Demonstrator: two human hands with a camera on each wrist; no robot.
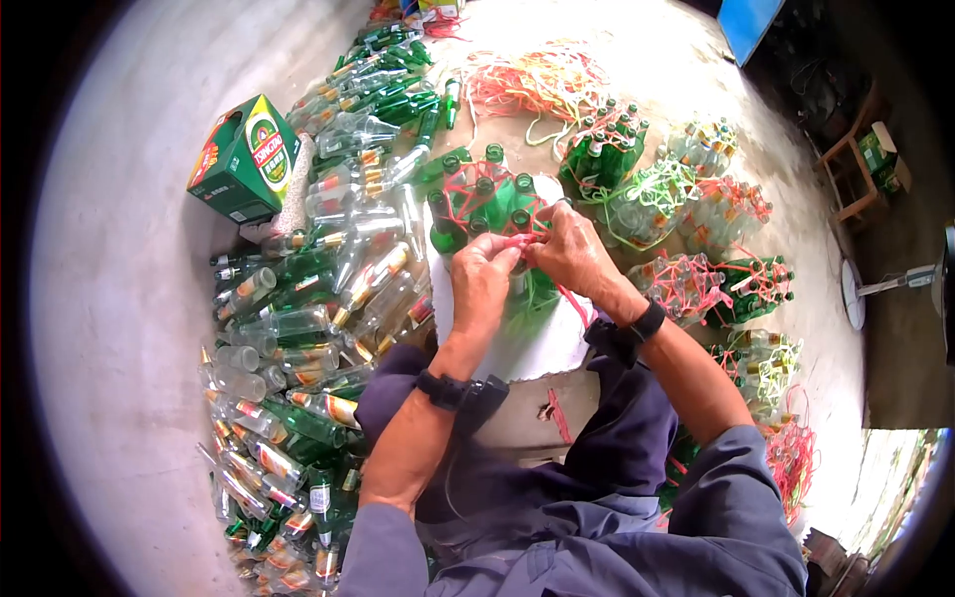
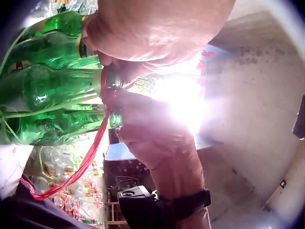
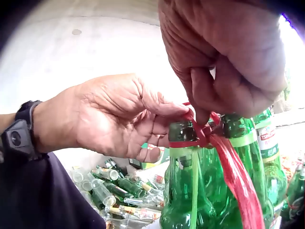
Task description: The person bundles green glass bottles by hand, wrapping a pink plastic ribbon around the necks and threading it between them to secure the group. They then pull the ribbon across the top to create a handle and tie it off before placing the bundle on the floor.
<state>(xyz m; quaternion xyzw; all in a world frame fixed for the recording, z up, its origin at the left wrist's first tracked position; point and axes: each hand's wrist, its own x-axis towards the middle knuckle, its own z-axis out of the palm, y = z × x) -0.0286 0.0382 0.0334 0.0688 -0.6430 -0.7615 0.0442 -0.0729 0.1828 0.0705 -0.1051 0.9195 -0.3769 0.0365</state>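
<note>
Both hands meet over a standing bundle of green glass bottles (image 1: 448,236), whose necks are laced with red plastic strapping. My left hand (image 1: 482,284) pinches a small loop of the red strap (image 3: 238,181) between thumb and forefinger, beside a bottle neck (image 3: 182,131). Opposite it, my right hand (image 3: 224,57) has curled fingers on the same strap, right at the crossing over the bottle tops; its fingertips are partly hidden. A loose strap end hangs down the near side of the bundle. Light green strapping (image 2: 57,107) also runs round the bottles.
Many loose bottles (image 1: 288,328) lie piled on the left. A green carton (image 1: 249,159) stands beyond them. Strapped bundles (image 1: 602,149) line the right side, and tangled strapping (image 1: 537,80) lies at the back. White sheeting (image 1: 547,353) lies under the bundle in front of the person's knees.
</note>
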